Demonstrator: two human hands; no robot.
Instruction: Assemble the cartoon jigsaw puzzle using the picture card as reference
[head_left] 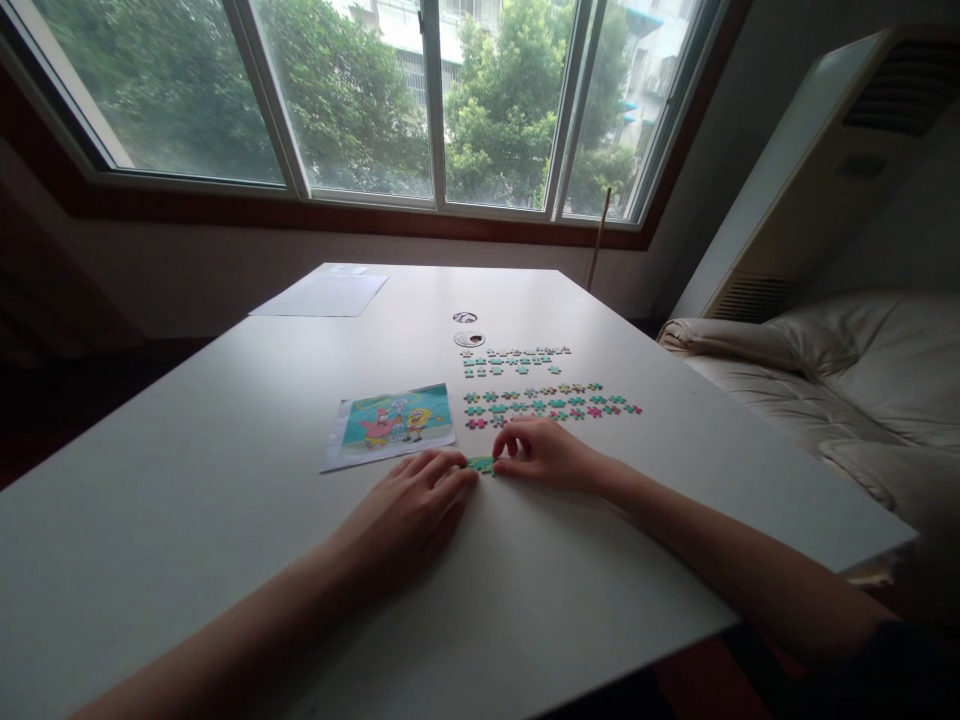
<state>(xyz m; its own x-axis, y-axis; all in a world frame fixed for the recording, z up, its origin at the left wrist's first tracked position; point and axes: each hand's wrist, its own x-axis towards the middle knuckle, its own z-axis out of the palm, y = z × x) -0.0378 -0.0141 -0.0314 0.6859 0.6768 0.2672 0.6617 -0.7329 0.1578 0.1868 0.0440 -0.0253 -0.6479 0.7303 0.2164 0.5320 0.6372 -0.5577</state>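
A small green puzzle piece point(481, 464) lies on the white table point(187, 500) between my two hands. My left hand point(409, 510) rests on the table with fingers stretched out, fingertips touching the piece's left side. My right hand point(547, 453) is curled, its fingertips pinching the piece from the right. Just behind my left hand lies a cartoon reference picture point(394, 423). Rows of loose coloured puzzle pieces point(551, 402) are laid out beyond my right hand, with a smaller group of loose pieces point(514, 360) farther back.
Two small round discs point(468, 339) sit past the pieces. A sheet of paper point(322, 294) lies at the far left of the table. A bed with pale bedding point(825, 380) stands close to the right edge. Windows run along the far wall.
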